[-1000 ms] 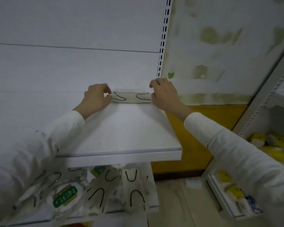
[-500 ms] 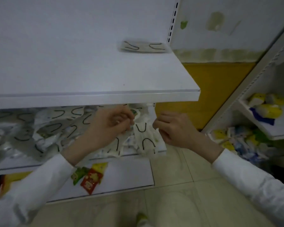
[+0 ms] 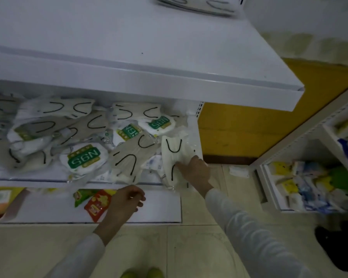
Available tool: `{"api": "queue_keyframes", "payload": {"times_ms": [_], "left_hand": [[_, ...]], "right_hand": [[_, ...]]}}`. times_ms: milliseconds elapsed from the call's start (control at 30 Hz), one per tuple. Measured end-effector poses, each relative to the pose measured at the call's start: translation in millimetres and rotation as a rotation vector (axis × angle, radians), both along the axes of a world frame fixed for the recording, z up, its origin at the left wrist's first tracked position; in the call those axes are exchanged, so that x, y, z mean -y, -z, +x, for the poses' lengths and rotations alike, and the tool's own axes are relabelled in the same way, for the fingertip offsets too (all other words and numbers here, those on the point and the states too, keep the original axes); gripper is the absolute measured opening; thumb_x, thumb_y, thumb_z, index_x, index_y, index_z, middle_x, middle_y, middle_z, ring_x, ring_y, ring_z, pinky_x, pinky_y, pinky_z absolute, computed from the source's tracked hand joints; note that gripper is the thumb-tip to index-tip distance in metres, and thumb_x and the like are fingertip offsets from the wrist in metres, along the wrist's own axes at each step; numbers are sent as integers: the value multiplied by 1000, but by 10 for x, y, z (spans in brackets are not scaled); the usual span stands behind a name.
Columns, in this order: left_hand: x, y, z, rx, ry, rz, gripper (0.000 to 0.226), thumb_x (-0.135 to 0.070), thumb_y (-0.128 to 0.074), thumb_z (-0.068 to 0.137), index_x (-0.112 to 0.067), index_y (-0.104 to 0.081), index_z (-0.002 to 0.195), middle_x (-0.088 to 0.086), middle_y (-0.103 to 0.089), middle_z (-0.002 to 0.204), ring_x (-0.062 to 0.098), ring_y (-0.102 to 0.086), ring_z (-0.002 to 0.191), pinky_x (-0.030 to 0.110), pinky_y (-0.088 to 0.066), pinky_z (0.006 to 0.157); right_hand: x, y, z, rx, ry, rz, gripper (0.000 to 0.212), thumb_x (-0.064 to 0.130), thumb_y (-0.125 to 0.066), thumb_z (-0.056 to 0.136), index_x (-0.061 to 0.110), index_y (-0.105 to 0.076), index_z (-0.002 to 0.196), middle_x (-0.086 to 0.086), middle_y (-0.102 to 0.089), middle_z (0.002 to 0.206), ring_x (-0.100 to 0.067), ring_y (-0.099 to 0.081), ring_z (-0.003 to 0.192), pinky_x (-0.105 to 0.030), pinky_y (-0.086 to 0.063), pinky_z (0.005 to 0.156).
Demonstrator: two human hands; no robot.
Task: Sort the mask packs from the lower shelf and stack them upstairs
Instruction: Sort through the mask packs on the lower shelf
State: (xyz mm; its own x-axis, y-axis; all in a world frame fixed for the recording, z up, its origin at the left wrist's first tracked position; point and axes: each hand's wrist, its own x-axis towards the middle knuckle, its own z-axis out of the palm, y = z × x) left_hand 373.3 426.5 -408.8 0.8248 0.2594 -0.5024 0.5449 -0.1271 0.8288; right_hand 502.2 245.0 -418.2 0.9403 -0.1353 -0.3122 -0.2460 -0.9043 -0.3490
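Item one: clear-wrapped white mask pack with black ear loops (image 3: 174,155), at the right end of the white lower shelf (image 3: 28,178), overhanging its front edge. My right hand (image 3: 196,172) rests on it, fingers close together; I cannot tell whether they pinch the wrapper.
Item two: left hand (image 3: 127,201), loosely curled, holding nothing, beside a red snack packet (image 3: 96,205).
Item three: jumbled packs, some green-labelled N95 (image 3: 83,159).
Item four: flat mask pack (image 3: 195,6) far back on the white upper shelf (image 3: 149,77).
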Motion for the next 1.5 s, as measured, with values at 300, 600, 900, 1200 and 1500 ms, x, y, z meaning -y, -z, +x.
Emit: {"api": "queue_keyframes", "payload": {"times_ms": [300,600,900,1200,1500], "left_hand": [[99,-21,286,68,-42,-7,27,7,-46,90,-8,-63,76,8,-67,75,18,-60,66,27,-48,60],[246,-78,455,110,-177,-290,16,-13,-53,95,-4,-66,93,11,-71,88,21,-67,81,27,-55,70],[132,-97,460,83,-454,-590,11,1,-60,86,-3,-66,93,9,-73,86,30,-66,87,38,-54,71],[-331,-203,501,139,-596,-518,15,-3,-57,89,-15,-62,97,7,-67,100,24,-64,89,40,-51,79],[-996,-322,375,188,-570,-522,23,-8,-57,89,-8,-62,112,12,-70,102,28,-68,92,33,-53,68]], "right_hand": [[17,14,149,57,-4,182,23,21,-64,86,3,-57,97,-15,-64,106,-31,-60,100,-30,-44,68],[146,-288,-20,34,76,758,20,14,-69,84,12,-64,104,-3,-67,90,-23,-66,86,-33,-54,72],[-323,-98,-459,-140,-156,931,26,5,-70,83,7,-65,108,5,-65,88,-5,-62,79,-12,-49,67],[-624,-263,332,-28,-140,671,15,16,-56,93,11,-66,83,-12,-73,88,-20,-65,74,-26,-53,67],[-1201,-42,1620,195,-178,143,34,19,-37,101,-6,-57,114,-22,-59,119,-34,-56,110,-33,-43,87]]}}
